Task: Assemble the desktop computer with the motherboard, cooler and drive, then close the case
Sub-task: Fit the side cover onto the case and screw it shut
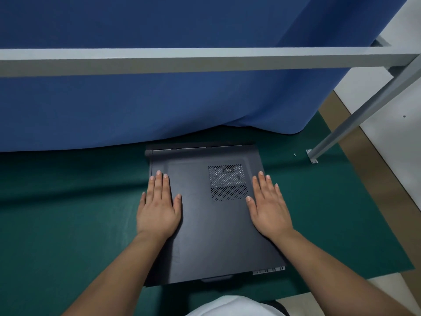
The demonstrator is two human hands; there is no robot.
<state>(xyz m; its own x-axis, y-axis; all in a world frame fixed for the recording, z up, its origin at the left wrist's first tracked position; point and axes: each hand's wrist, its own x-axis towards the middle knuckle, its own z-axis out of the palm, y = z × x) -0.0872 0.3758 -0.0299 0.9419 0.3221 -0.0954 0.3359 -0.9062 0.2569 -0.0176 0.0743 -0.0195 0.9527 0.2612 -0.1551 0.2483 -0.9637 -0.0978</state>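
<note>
We see a dark grey desktop computer case lying on its side on a green mat, its broad side panel facing up and covering the whole top, so nothing inside the case shows except a glimpse through the perforated vent grille near the far right part of the panel. We find the left hand resting flat on the panel close to its left edge, fingers straight and held together, thumb spread toward the middle, holding nothing. The right hand lies flat in the same way near the right edge, just beside the grille, its fingers extended and slightly fanned, thumb pointing inward, also gripping nothing. At the near right corner of the case we notice a strip of pale metal tabs showing below the panel. Behind the case hangs a blue curtain, its hem touching the mat just beyond the far edge. A grey metal frame bar crosses above, and one slanted leg meets the mat at a small foot bracket to the right, with a tiny screw lying just beside it.
</note>
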